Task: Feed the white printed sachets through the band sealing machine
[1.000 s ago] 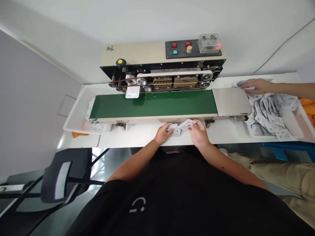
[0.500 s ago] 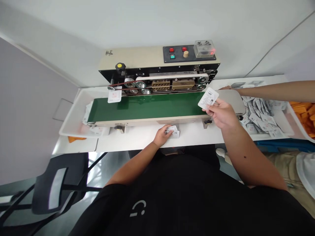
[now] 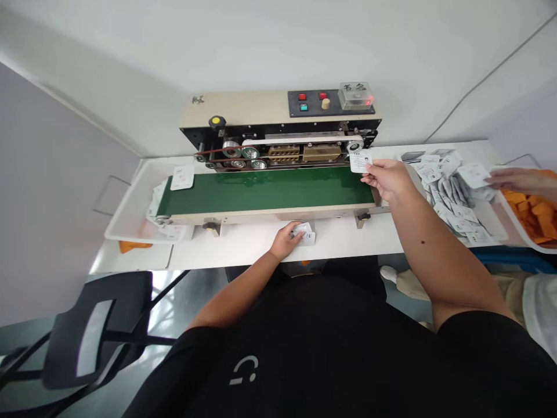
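My right hand [image 3: 389,179] pinches a small white sachet [image 3: 360,162] and holds it at the right end of the sealing machine [image 3: 278,130], just above the green conveyor belt [image 3: 267,188]. My left hand [image 3: 286,240] rests on the white table in front of the conveyor, closed on a small stack of white sachets [image 3: 306,233]. Another sachet [image 3: 182,177] lies at the belt's left end, over the white tray [image 3: 126,223].
A pile of sachets [image 3: 452,194] fills a tray to the right. Another person's hand [image 3: 517,180] reaches there, holding a sachet, beside orange items [image 3: 533,217]. A black chair [image 3: 93,334] stands at the lower left. Walls close in behind and to the left.
My right hand carried one sachet from the stack in front of me up to the machine's right end. The earlier sachet travelled left along the sealer and dropped off at the belt's left end.
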Action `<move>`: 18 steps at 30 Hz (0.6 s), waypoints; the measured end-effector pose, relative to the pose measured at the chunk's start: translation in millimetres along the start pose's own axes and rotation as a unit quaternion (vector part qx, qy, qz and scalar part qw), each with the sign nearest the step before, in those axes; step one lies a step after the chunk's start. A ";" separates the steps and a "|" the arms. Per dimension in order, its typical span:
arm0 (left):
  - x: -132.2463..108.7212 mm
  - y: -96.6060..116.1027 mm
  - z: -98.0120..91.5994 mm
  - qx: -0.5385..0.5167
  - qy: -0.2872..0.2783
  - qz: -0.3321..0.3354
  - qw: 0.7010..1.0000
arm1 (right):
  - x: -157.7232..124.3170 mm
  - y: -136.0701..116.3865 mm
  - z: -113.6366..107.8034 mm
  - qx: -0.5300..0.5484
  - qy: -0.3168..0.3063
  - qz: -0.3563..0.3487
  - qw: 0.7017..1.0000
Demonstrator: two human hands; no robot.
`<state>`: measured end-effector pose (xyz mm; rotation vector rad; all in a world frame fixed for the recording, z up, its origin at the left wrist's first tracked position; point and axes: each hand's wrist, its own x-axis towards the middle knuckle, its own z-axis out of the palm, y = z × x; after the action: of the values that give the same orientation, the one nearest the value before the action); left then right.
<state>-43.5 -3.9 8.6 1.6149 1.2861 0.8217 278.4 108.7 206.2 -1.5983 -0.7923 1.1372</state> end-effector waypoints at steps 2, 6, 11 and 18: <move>-0.5 0.3 0.1 -0.004 0.003 0.003 1.000 | 5.1 -1.4 11.0 -0.001 -0.011 -0.006 1.000; -0.6 -0.3 0.6 -0.007 0.000 0.010 1.000 | 18.1 -0.6 24.2 -0.009 -0.042 -0.025 0.999; -0.8 -3.0 1.3 0.000 -0.002 0.013 1.000 | -4.6 22.9 13.9 -0.065 0.044 -0.166 0.983; -2.7 -0.9 3.0 -0.004 -0.006 0.010 1.000 | -105.1 147.0 13.8 -0.198 -0.127 -0.238 0.942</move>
<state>-41.9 -7.2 6.6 1.6264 1.2579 0.8283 224.4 -24.9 96.4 -1.4669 -1.5643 0.8677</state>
